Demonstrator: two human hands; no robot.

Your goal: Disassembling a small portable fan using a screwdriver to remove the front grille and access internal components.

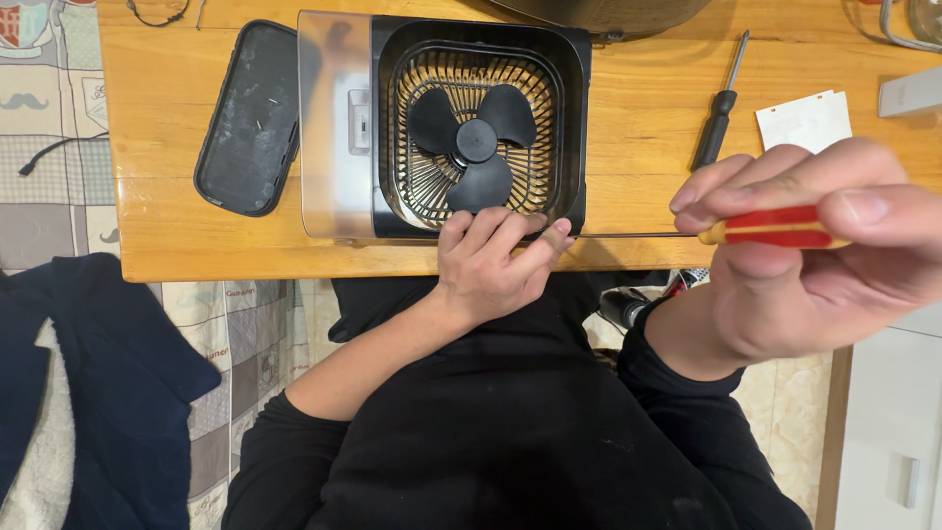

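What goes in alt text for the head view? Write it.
A person's left hand steadies a black fan lying on a wooden table, while the right hand holds a red-handled screwdriver to its edge. A black screwdriver lies nearby.

Bare table [638,128] lies right of the fan [446,128]; a black screwdriver [718,110] and white card [805,120] crowd it.

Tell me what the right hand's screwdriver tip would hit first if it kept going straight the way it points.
The right hand aims the red-handled screwdriver leftward along the table edge. Its shaft heads toward the fan housing lower right corner, beside the left hand; depth is unclear, so contact may already exist.
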